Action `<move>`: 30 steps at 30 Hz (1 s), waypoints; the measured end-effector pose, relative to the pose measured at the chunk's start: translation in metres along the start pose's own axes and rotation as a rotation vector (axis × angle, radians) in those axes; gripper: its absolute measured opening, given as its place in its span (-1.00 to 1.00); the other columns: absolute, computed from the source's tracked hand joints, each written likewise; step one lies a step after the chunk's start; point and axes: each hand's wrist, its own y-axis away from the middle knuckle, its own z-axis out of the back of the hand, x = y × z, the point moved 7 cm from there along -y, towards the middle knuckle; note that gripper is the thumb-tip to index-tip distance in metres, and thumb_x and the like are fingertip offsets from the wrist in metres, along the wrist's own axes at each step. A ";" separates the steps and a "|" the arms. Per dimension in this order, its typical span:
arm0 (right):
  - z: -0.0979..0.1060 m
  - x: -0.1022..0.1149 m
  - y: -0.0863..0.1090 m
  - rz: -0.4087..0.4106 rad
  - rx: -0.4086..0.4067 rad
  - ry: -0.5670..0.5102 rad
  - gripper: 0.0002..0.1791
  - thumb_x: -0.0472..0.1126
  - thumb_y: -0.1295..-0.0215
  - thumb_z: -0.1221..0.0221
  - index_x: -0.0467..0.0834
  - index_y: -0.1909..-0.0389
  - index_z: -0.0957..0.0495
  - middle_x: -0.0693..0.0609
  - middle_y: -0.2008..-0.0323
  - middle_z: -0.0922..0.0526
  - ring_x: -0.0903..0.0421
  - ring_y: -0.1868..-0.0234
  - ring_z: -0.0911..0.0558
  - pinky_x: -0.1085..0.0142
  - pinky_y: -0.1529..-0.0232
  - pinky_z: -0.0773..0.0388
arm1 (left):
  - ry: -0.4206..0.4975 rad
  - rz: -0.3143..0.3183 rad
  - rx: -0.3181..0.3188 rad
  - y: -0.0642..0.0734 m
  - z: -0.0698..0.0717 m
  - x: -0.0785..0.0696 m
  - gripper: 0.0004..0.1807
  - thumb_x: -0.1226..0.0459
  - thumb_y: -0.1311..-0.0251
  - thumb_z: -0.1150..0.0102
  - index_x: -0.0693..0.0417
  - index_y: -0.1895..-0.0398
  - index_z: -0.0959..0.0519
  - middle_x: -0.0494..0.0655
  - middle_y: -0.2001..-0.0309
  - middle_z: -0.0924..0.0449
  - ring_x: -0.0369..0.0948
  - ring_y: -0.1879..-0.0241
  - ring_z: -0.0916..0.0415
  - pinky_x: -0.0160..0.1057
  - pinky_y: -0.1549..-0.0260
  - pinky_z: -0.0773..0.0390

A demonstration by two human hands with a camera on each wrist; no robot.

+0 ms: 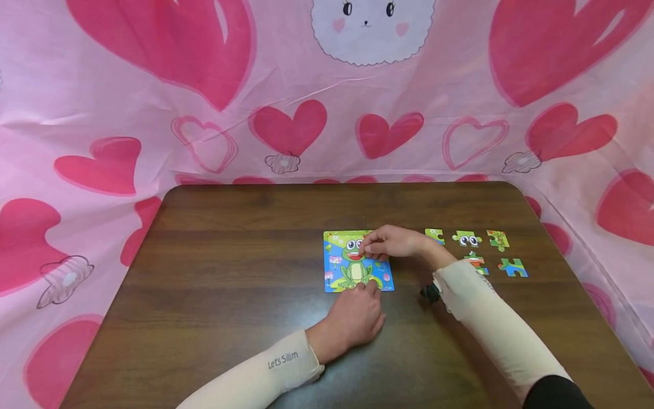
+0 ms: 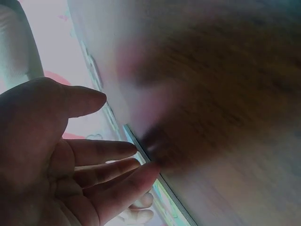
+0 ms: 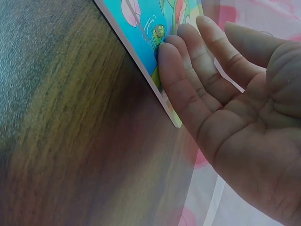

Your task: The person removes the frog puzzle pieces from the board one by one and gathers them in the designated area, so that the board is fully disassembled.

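A square frog puzzle board lies on the brown wooden table, showing a green frog on a blue background. My left hand rests at the board's near edge, its fingertips at the border. In the left wrist view, the left fingers lie loosely bent along the board's edge, thumb apart. Over the upper right part of the board is my right hand, covering that corner. From the right wrist view, the right fingertips meet the picture surface with the thumb held away, and nothing shows between them.
Several loose jigsaw pieces lie to the right of the board, among them one with frog eyes and a green-and-blue one. The right forearm partly overlaps a piece with a red mouth. A pink heart-patterned cloth hangs behind the table.
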 end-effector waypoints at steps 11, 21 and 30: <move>-0.002 -0.001 0.000 -0.012 -0.004 -0.007 -0.71 -0.19 -0.55 -0.06 -0.23 -0.08 -0.63 -0.12 0.11 -0.67 0.05 0.12 -0.60 0.18 0.01 -0.66 | -0.012 0.006 -0.007 0.000 0.000 -0.001 -0.47 -0.15 -0.38 -0.10 0.07 -0.07 -0.67 -0.10 0.06 -0.61 -0.25 0.20 -0.61 -0.33 0.32 -0.67; -0.002 -0.001 0.001 -0.019 -0.004 -0.005 -0.72 -0.20 -0.50 -0.12 -0.23 -0.08 -0.64 -0.09 0.09 -0.67 0.07 0.17 -0.59 0.23 0.06 -0.65 | 0.024 0.007 0.015 -0.001 0.001 0.000 -0.48 -0.15 -0.38 -0.12 0.05 -0.06 -0.69 -0.09 0.04 -0.62 -0.25 0.21 -0.61 -0.34 0.30 -0.67; -0.005 -0.001 -0.001 -0.012 0.030 0.016 -0.73 -0.35 -0.37 -0.21 -0.29 -0.04 -0.66 -0.06 0.23 -0.71 0.16 0.30 -0.52 0.34 0.17 -0.51 | -0.014 0.008 -0.007 -0.002 0.000 -0.001 -0.48 -0.16 -0.38 -0.12 0.07 -0.03 -0.69 -0.09 0.07 -0.61 -0.25 0.24 -0.60 -0.33 0.35 -0.66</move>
